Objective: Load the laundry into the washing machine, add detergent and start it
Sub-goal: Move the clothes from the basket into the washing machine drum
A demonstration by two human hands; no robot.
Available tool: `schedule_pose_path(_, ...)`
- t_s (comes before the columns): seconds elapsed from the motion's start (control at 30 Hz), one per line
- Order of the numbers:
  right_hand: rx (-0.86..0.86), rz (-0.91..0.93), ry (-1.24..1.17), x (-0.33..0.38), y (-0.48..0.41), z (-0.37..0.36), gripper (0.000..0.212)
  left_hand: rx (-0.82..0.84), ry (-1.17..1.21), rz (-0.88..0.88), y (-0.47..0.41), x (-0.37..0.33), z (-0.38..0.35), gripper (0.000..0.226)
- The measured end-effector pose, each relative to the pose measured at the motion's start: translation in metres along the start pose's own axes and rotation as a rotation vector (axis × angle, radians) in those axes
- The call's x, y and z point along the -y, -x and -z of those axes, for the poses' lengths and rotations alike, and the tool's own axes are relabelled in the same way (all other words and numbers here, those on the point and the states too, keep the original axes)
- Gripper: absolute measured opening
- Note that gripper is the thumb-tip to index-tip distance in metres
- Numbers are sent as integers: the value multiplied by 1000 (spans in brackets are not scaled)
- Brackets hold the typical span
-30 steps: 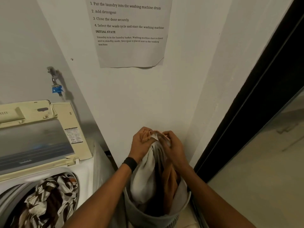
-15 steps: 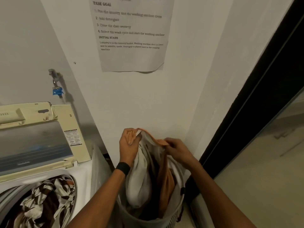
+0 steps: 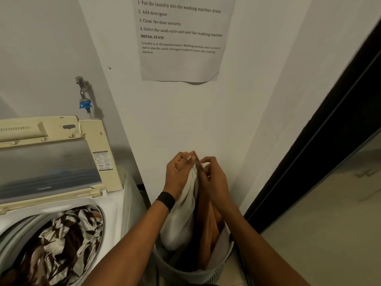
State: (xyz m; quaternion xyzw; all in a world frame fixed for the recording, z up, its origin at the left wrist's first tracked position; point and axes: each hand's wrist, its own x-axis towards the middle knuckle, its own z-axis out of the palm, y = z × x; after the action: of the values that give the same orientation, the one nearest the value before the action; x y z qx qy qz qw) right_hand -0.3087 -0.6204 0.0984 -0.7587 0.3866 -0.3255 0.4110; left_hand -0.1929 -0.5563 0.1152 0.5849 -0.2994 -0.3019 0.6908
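A grey laundry basket (image 3: pixel 181 271) stands on the floor against the wall, right of the washing machine (image 3: pixel 115 205). White and orange-brown clothes (image 3: pixel 181 221) hang up out of it. My left hand (image 3: pixel 179 174) and my right hand (image 3: pixel 214 180) both grip the top of this bunch, close together above the basket. The machine's lid (image 3: pixel 49 162) is up and its drum (image 3: pixel 61 244) holds brown-and-white patterned laundry. No detergent is in view.
A water tap with a blue fitting (image 3: pixel 84 100) sticks out of the wall behind the machine. A paper instruction sheet (image 3: pixel 181 38) hangs on the wall above the basket. A dark door frame (image 3: pixel 319 153) runs along the right, with pale floor beyond.
My hands, spread apart half a second ago, have come together again at the top of the clothes, and the bunch is gathered upright above the basket.
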Motion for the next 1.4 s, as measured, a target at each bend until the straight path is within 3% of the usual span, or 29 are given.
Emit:
schedule_pose_path(0.1, -17, -42, 193, -23, 15, -6, 32, -22, -29, -34, -1, 1, -1, 16)
schedule_pose_path(0.17, 83, -103, 373, -44, 22, -6, 31, -63, 0, -37, -3, -4, -1, 16)
schedule_pose_path(0.23, 208, -204, 394, -68, 33, -2, 24, -95, 26, -42, -8, -9, 1, 10)
schedule_pose_path(0.33, 147, -310, 251, -88, 47, 6, 16, -94, -29, -80, -12, -10, 8, 9)
schedule_pose_path(0.47, -14, -389, -75, -65, 38, 14, 19, -227, 3, -76, -17, -13, 17, 19)
schedule_pose_path(0.6, -140, -329, -308, -15, 13, 37, 31, -243, -40, -106, -21, -17, 29, 15)
schedule_pose_path(0.73, -96, -148, -433, 48, -26, 53, 28, -184, -29, -113, -11, -15, 26, 18)
schedule_pose_path(0.83, 32, -17, -315, 89, -48, 47, 22, -93, -1, -119, -4, -17, 18, 25)
schedule_pose_path(0.93, 268, 72, -240, 93, -48, 31, 15, 93, 4, -120, 0, -18, 13, 60)
schedule_pose_path(0.97, 315, 79, -261, 88, -45, 27, 13, 142, -10, -116, 0, -15, 14, 62)
schedule_pose_path(1.03, 265, 99, -300, 76, -42, 22, 14, 175, -45, -99, 0, -13, 23, 44)
schedule_pose_path(1.1, 89, 142, -222, 59, -40, 22, 16, 130, -62, -91, -3, -9, 29, 24)
schedule_pose_path(1.2, -129, 187, 7, 29, -19, 13, 17, 2, -54, -153, -9, -9, 30, 23)
schedule_pose_path(1.33, -35, 128, 326, -5, 21, -3, 34, -51, -107, -203, -16, -6, 23, 18)
schedule_pose_path(1.4, 59, -3, 412, -10, 30, -6, 19, -19, -172, -255, -16, -3, 20, 21)
